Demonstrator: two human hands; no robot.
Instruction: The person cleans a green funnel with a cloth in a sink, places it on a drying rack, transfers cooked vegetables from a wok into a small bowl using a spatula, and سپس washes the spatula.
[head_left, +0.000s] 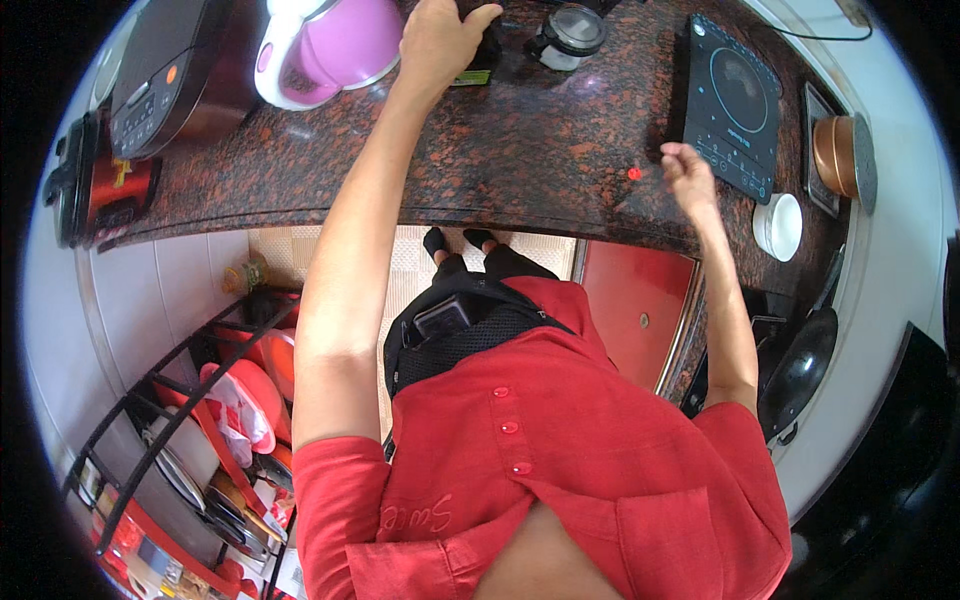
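My left hand (441, 39) is at the top edge of the view, over a dark item with a green-labelled end (471, 77); whether it grips this is hidden. A pink and white electric kettle (349, 45) stands just left of that hand. To its right is a lidded glass jar (571, 37) with white contents. My right hand (688, 176) is held with bent fingers at the near left corner of a black induction cooktop (731, 105); I cannot tell whether it holds something small. A small red object (634, 174) lies on the granite counter (517, 150) left of it.
A rice cooker (161, 90) and a red and black appliance (112, 187) stand at the left. At the right are a white bowl (778, 227), a copper-coloured pot (834, 156) and a black wok (799, 375). A black metal rack (176, 435) holds pans and basins at lower left.
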